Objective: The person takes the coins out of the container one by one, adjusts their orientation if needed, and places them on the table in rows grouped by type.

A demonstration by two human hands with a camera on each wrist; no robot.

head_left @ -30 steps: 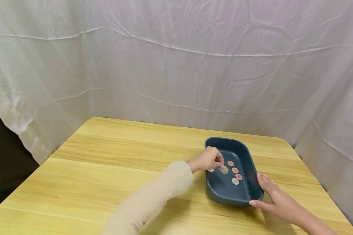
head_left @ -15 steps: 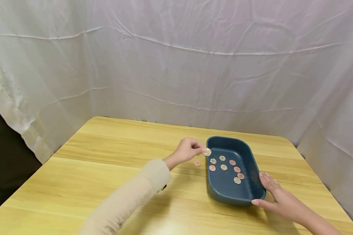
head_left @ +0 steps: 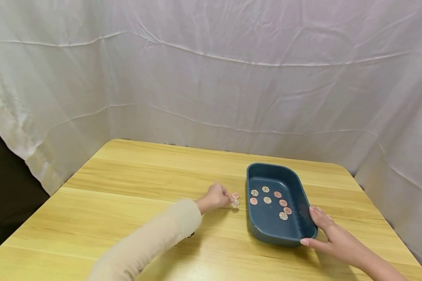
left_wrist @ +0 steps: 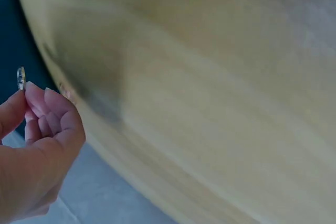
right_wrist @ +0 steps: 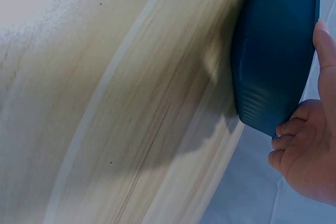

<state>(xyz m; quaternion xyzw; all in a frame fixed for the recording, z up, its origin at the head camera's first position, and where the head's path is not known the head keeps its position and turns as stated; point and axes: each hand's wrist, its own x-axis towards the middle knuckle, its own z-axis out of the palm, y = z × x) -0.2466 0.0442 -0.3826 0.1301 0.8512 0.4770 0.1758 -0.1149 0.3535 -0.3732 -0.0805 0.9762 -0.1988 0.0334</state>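
Note:
My left hand pinches a pale, shiny coin between thumb and fingertips, low over the table left of the tray. Edge-on, that coin shows in the left wrist view. Right beside it on the table is a copper-coloured coin. The dark blue tray holds several coins, some copper-coloured and some pale, such as a pale coin near its front. My right hand grips the tray's front right corner, the thumb at the front rim and the fingers along the right side.
The wood-grain table extends left and in front of the tray. Pale cloth hangs behind and at both sides. A dark area shows at the far left.
My left hand moved from inside the tray, out across its left rim with the pale coin, then down to the table beside the copper-coloured coin. The right hand stays at the tray's corner.

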